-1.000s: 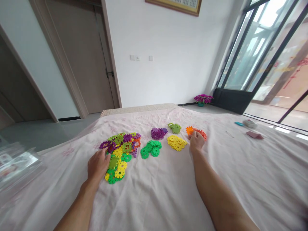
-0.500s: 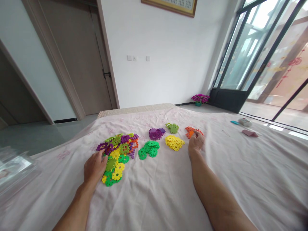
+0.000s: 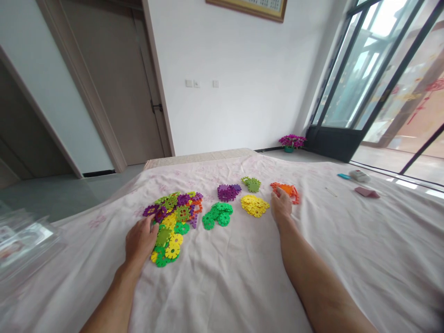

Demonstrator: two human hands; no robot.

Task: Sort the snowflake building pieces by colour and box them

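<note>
My left hand (image 3: 142, 238) rests at the left edge of a mixed pile of plastic interlocking pieces (image 3: 175, 219), thumb and fingers apart, touching purple and yellow-green ones. My right hand (image 3: 281, 203) is at the near left side of a small orange heap (image 3: 287, 189), with its fingers loosely bent and nothing visible held in them. Between the hands lie single-colour heaps: green flower-shaped discs (image 3: 218, 215), yellow flower-shaped discs (image 3: 255, 206), purple pieces (image 3: 228, 192) and light green pieces (image 3: 252, 184). The fingertips of both hands are partly hidden.
A pale cloth (image 3: 215, 277) with wrinkles covers the surface. Clear plastic packaging (image 3: 27, 245) lies at the left. Toward the right are a folded pink cloth (image 3: 366, 192), a whitish object (image 3: 359, 175) and a blue item (image 3: 343, 176). Flowers (image 3: 292, 141) stand on the floor beyond.
My right hand has moved slightly left and nearer across the orange heap, uncovering more orange pieces. My left hand stays at the mixed pile. The view has shifted slightly.
</note>
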